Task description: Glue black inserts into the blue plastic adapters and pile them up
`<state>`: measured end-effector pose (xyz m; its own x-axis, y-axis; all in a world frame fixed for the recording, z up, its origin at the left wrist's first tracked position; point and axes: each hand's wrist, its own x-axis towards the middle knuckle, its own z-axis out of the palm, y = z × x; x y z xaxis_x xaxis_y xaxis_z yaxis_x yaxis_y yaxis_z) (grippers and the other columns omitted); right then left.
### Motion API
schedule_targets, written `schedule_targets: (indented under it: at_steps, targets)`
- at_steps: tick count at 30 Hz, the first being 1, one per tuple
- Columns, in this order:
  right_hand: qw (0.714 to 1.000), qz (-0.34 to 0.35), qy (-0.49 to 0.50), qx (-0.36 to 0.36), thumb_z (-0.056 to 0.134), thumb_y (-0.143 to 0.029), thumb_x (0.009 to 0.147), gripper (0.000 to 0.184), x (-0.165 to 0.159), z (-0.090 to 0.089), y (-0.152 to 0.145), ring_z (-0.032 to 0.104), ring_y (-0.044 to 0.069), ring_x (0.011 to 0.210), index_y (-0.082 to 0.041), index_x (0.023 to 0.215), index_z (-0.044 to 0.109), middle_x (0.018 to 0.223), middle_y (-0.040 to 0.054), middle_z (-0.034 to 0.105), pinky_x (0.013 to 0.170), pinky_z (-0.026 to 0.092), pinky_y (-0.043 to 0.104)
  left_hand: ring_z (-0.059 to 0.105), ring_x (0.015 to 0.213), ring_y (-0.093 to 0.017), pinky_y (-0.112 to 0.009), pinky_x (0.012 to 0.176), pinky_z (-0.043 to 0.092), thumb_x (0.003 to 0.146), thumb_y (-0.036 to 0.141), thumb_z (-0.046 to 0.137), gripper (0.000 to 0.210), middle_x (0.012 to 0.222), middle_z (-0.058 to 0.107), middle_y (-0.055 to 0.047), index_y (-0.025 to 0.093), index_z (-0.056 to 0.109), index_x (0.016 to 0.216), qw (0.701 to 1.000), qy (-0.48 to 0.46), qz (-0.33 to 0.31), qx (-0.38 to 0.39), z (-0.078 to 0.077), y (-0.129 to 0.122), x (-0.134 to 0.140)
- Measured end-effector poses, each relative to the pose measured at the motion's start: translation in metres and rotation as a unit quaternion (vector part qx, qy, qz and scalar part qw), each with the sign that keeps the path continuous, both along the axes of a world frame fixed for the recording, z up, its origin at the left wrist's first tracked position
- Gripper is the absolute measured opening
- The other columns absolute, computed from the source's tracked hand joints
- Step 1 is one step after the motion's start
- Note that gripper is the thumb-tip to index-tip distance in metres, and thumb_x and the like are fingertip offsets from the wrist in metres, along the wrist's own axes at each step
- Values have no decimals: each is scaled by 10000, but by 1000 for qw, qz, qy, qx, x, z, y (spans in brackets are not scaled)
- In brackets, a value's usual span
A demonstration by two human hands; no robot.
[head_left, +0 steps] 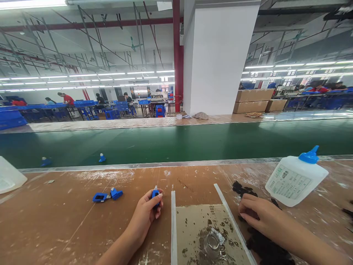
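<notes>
My left hand point(149, 206) is closed around a small blue plastic part point(155, 197) with a pale tip, held upright above the brown tabletop. Two similar blue parts point(99, 197) lie on the table to its left. Over on the right, my right hand point(255, 211) hovers at a pile of thin black pieces point(266, 244), its fingers curled together; whether a piece is between them is hidden. More black pieces point(244, 189) lie just beyond that hand. Between my hands is a stained tan sheet point(190, 228) edged with white strips, bearing a small clear round dish point(212, 244).
A white squeeze bottle with a blue cap point(296, 180) stands tilted-looking at right; part of another white container point(9, 175) shows at left. Beyond the table runs a green conveyor belt point(171, 143) carrying small blue parts point(102, 158). Cardboard boxes point(252, 101) and a pillar point(220, 59) stand behind.
</notes>
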<state>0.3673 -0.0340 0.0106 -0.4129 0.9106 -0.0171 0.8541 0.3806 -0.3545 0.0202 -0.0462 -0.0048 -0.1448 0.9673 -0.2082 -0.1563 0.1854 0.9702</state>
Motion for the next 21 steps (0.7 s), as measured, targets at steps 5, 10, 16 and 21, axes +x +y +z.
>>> schedule_targets:
  at_steps: [5, 10, 16, 21]
  targets:
    - [1000, 0, 11, -11, 478, -100, 836, 166, 2, 0, -1, 642, 184, 774, -211, 841, 601, 905, 31, 661, 696, 486, 292, 523, 619, -190, -319, 605, 426, 695, 480, 649, 393, 691, 577, -7, 192, 603, 959, 976, 203, 53, 50, -5, 5, -15]
    - [1000, 1, -10, -23, 459, 12, 748, 280, -2, -5, -4, 666, 214, 858, -204, 823, 620, 921, 42, 691, 769, 490, 311, 478, 1218, -388, -536, 1094, 254, 727, 157, 542, 269, 1123, 654, -167, 163, 639, 978, 884, 433, 137, 107, -5, 16, -47]
    - [999, 6, -36, -29, 459, 4, 776, 278, -9, -5, -7, 679, 226, 880, -212, 829, 627, 938, 52, 696, 775, 511, 327, 281, 1420, -416, -594, 1162, 143, 795, 88, 457, 425, 1419, 480, -256, 81, 606, 1192, 728, 641, 176, 167, -17, 17, -55]
    - [999, 9, -34, -22, 444, 15, 780, 305, -11, -7, -2, 697, 225, 871, -207, 810, 649, 942, 76, 699, 801, 533, 329, 443, 1364, -307, -486, 1157, 331, 833, 187, 530, 390, 1411, 548, -136, 201, 624, 1211, 804, 546, 2, 234, -37, 17, -36]
